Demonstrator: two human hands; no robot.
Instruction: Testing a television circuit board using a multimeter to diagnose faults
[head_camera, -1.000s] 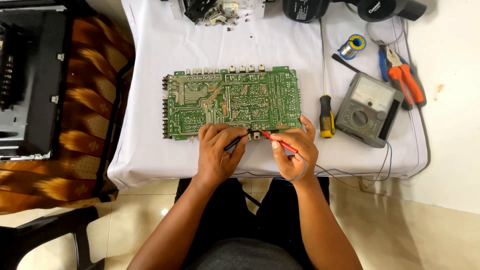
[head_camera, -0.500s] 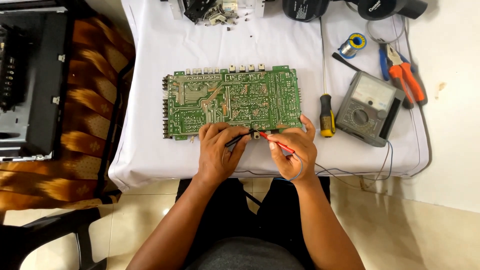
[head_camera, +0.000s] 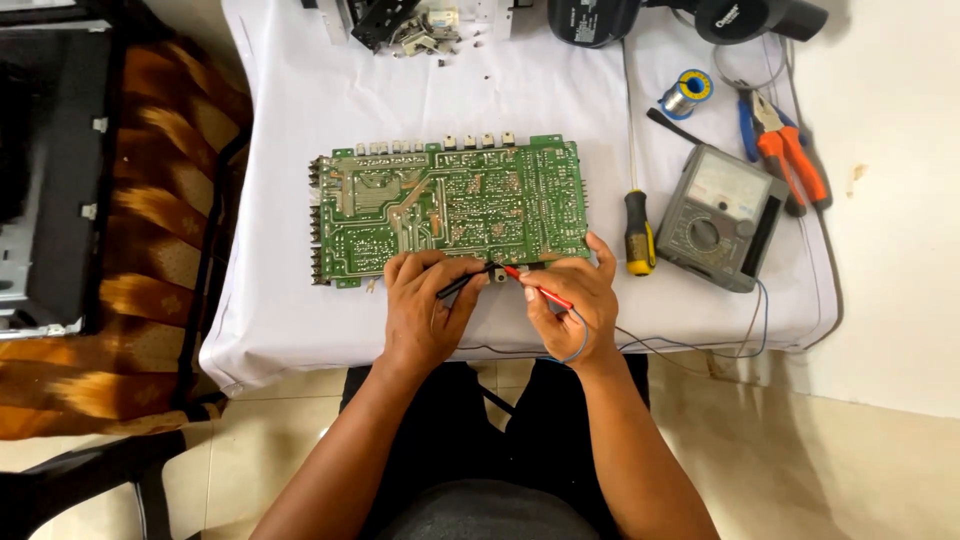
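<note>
Bare white cloth (head_camera: 290, 300) at lower left of the frame is the open lane, plus a strip above the circuit board (head_camera: 450, 205). Center-right is cramped: screwdriver (head_camera: 638, 225), multimeter (head_camera: 720, 215) w/ trailing wires, pliers (head_camera: 785, 150) (upper right). Metal parts (head_camera: 410, 25) crowd the top edge.

A single view is given — taken from the head, looking almost straight down from well above. The whole white-clothed worktop (head_camera: 300, 200) is covered from near edge to far edge, with floor seen at both sides.
</note>
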